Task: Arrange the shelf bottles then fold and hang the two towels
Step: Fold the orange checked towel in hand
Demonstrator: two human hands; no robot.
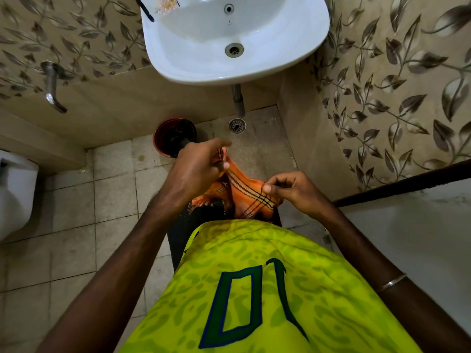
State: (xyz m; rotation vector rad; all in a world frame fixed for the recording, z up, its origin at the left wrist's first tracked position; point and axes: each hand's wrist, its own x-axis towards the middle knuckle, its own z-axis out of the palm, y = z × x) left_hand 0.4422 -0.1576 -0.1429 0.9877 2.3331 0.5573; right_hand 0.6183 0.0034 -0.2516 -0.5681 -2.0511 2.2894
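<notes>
Yellow-green shirt (254,289) filling lower frame. Above it, at frame centre, left hand (201,166) and right hand (288,188) are pinching the orange towel (251,192) edge between them. Folding seems under way; hanging not done; shelf bottles out of view.

Towels: I count one, an orange towel (244,192) with dark stripes.
Hands: I count two, the left hand (201,164) and the right hand (293,189), each pinching an edge of that towel.
Basins: I see one white sink (288,57).
Drains: I make it two, the sink drain (234,50) and the floor drain (237,125).
Wall taps: one tap (52,85).
Buckets: one red bucket (159,138).
Bangles: one bangle (391,282).
</notes>
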